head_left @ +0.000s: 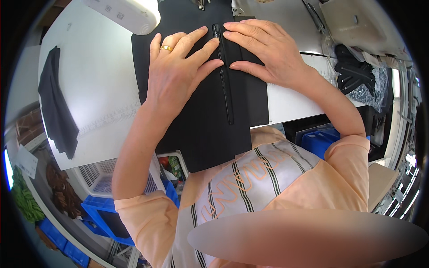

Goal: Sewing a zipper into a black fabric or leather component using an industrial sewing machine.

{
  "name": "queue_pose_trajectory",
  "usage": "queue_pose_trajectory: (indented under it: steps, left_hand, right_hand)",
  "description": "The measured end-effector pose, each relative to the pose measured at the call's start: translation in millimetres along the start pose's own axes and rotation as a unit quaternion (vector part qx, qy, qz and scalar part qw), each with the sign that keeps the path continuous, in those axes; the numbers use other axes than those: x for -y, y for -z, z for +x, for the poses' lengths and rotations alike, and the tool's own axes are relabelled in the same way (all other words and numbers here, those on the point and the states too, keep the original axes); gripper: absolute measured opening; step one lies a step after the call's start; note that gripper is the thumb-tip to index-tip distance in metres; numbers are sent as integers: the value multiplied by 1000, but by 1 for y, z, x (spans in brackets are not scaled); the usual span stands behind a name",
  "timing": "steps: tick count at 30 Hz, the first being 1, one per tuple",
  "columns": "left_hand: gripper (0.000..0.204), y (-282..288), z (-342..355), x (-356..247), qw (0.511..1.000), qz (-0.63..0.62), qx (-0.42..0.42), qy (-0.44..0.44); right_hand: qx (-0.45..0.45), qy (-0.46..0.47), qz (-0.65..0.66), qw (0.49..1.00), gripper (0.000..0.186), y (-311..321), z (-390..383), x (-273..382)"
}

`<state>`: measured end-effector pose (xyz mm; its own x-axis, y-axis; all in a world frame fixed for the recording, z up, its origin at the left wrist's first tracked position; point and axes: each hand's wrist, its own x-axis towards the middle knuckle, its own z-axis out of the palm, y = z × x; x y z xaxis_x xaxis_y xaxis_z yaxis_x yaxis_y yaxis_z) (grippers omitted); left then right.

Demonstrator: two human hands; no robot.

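Black fabric [201,134] lies across the white table, its near end hanging over the front edge by my lap. A black zipper [224,82] runs lengthwise on it, with its slider end at the far side. My left hand [176,73] rests spread on the fabric left of the zipper, its index fingertip and thumb at the teeth and a gold ring on one finger. To the right, my right hand [272,51] presses flat, fingertips beside the zipper's far end and thumb stretched toward it. Just beyond the fingers, a metal presser foot [202,5] stands over the fabric.
A white sewing machine part [127,15] overhangs the far left. Folded dark fabric [57,105] lies on the left of the table [103,76]. More black zippers [355,73] lie on a plastic bag at right. Below the left edge are a white basket [96,176] and blue crates [105,219].
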<state>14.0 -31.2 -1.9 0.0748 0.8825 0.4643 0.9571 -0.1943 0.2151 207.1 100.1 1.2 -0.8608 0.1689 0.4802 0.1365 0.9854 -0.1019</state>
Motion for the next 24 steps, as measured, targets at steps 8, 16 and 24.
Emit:
queue_pose_trajectory:
  steps: [8, 16, 24]
  left_hand:
    - [36, -3, -2, 2, 1000, -15, -11, -12]
    - [36, 3, 0, 2, 1000, -13, 22, 11]
    - [37, -5, 9, 11, 999, 32, -34, -27]
  right_hand:
    - [18, -7, 1, 1000, 49, 0, -1, 0]
    - [45, -24, -30, 998, 59, 6, -4, 12]
    - [52, -16, -15, 998, 68, 1, 3, -5]
